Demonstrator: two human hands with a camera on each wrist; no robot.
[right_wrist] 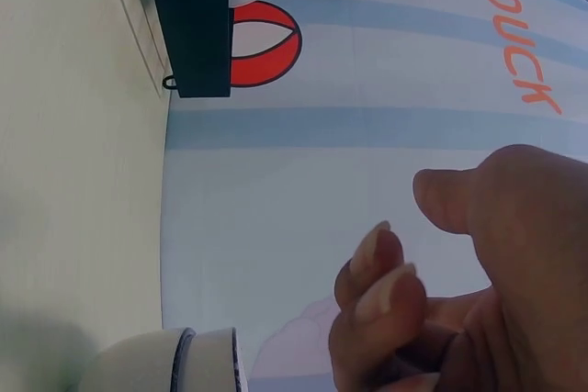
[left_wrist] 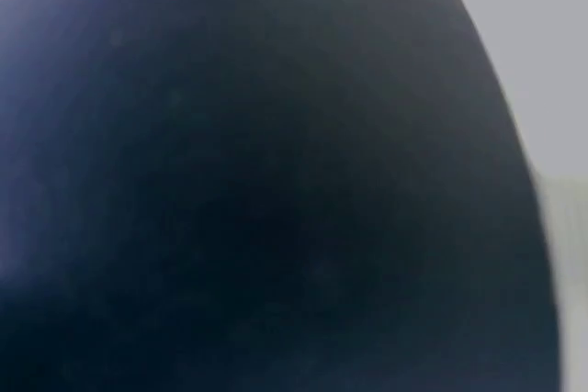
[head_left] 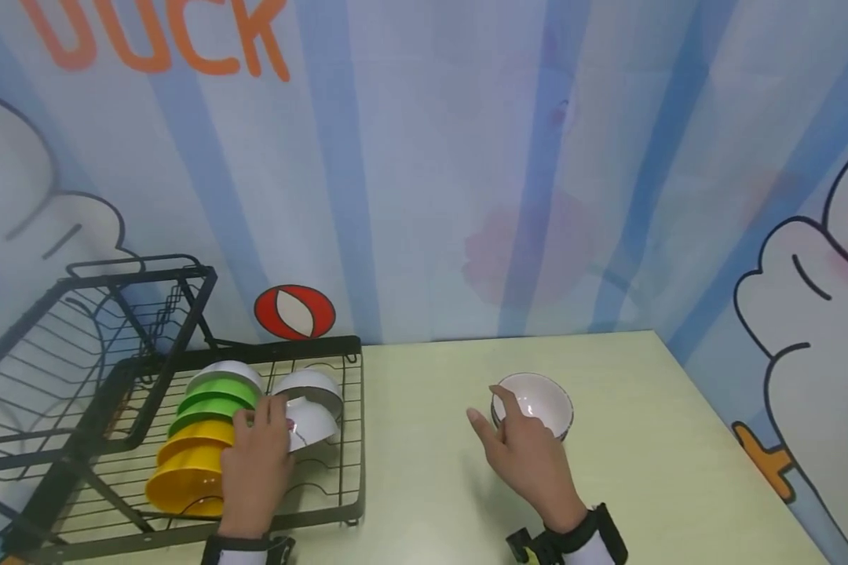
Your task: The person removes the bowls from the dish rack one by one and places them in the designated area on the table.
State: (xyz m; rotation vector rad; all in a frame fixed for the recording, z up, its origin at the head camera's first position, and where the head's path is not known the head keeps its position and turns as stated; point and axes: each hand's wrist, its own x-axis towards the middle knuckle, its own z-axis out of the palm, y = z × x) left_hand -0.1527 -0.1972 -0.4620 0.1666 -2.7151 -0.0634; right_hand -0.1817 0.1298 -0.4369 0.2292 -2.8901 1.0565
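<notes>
My left hand is over the dish rack, its bent fingers gripping the left edge of a tilted white bowl with a small red mark. Another white bowl leans just behind it. Left of the hand, a row of bowls stands on edge: yellow bowls, green bowls and a white one. A dark, blurred shape fills most of the left wrist view. My right hand hovers by nested white bowls on the table, thumb apart from loosely bent fingers, holding nothing.
The black wire rack has a raised upper basket on its left side. A pale table extends to the right of it. Behind hangs a blue striped curtain printed with cartoon ducks and orange letters.
</notes>
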